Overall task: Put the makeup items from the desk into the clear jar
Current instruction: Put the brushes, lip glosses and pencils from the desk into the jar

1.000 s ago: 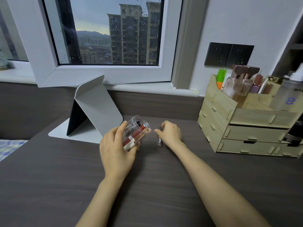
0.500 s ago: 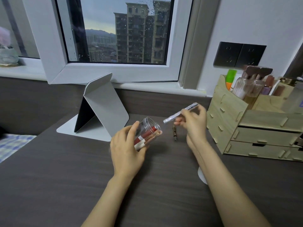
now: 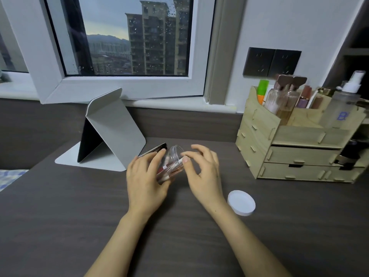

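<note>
Head view shows the left hand (image 3: 144,177) wrapped around a clear plastic jar (image 3: 171,164), held tilted above the dark wood-grain desk (image 3: 60,216) with its open mouth turned up and to the right; red and white makeup sticks (image 3: 168,168) lie inside. Just right of the mouth, the right hand (image 3: 203,172) hovers with fingers loosely spread, holding nothing. A slim dark makeup stick (image 3: 153,150) pokes out behind the left fingers, while a round white lid (image 3: 241,202) rests flat on the desk beside the right wrist.

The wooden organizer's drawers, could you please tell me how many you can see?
2, stacked in the wooden organizer at right: an upper drawer and a lower drawer directly beneath it. The organizer's right end is cropped and partly blocked, so more may be hidden.
</note>
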